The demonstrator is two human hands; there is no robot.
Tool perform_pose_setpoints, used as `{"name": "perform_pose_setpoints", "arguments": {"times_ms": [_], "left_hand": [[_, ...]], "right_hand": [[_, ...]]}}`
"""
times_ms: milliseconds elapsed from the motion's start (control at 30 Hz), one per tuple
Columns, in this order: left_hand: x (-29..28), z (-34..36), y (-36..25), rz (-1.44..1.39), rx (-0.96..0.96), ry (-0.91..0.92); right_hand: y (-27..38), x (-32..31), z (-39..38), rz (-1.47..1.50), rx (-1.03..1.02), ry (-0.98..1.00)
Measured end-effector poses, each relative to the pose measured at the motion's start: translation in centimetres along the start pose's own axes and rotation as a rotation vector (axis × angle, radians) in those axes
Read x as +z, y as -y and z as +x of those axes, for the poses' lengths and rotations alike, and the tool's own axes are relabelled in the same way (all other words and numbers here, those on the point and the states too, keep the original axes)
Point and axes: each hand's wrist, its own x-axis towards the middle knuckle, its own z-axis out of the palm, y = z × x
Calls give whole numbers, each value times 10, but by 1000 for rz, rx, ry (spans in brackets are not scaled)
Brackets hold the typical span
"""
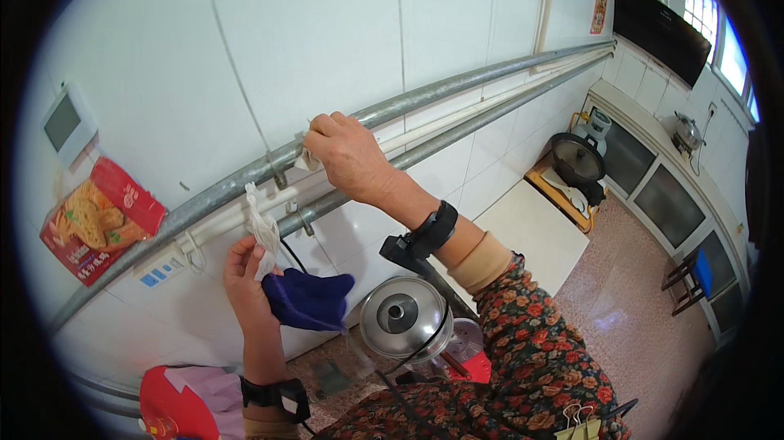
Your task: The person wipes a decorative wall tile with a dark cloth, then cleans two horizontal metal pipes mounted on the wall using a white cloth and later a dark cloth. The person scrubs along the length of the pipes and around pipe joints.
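Observation:
My left hand (247, 278) pinches a white twisted strip (263, 226), which looks like bunched cloth or plastic, just below the upper grey pipe. A dark purple cloth (309, 299) hangs beside the fingers of that hand; whether they grip it too is hard to see. Higher up and to the right, my right hand (347, 154) is closed at the upper metal pipe (425, 97). A pale, crumpled piece of material (307, 160) shows under its fingers, pressed near the pipe; most of it is hidden by the hand.
A red noodle package (106, 219) is tucked behind the pipe at left, below a wall thermostat (69, 124). Under my arms stands a lidded steel pot (404, 317). A black pan (577, 158) and gas cylinder (592, 125) stand farther right, near low cabinets (671, 195).

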Motion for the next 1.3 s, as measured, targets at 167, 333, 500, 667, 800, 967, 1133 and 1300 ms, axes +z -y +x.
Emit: {"name": "perform_pose_setpoints", "arguments": {"times_ms": [167, 333, 500, 667, 800, 967, 1133, 1300], "left_hand": [[-2, -8, 12, -1, -70, -59], [-50, -19, 14, 102, -51, -246], [-75, -31, 20, 123, -63, -235], [-57, -24, 44, 51, -122, -146], [-73, -35, 35, -10, -147, -151], [-113, -53, 12, 58, -158, -278], [-118, -55, 17, 149, -190, -320], [-90, -47, 40, 83, -213, -239]], "right_hand": [[-75, -37, -27, -31, 136, 1], [-172, -98, -55, -236, 524, -105], [-121, -62, -45, -184, 537, -155], [-29, -16, -27, 67, 297, -70], [-69, -45, -25, 45, 445, -56], [-101, -42, -21, -164, 459, -188], [-72, -43, -11, -41, 402, 22], [-53, -49, -8, -61, 461, 111]]}}
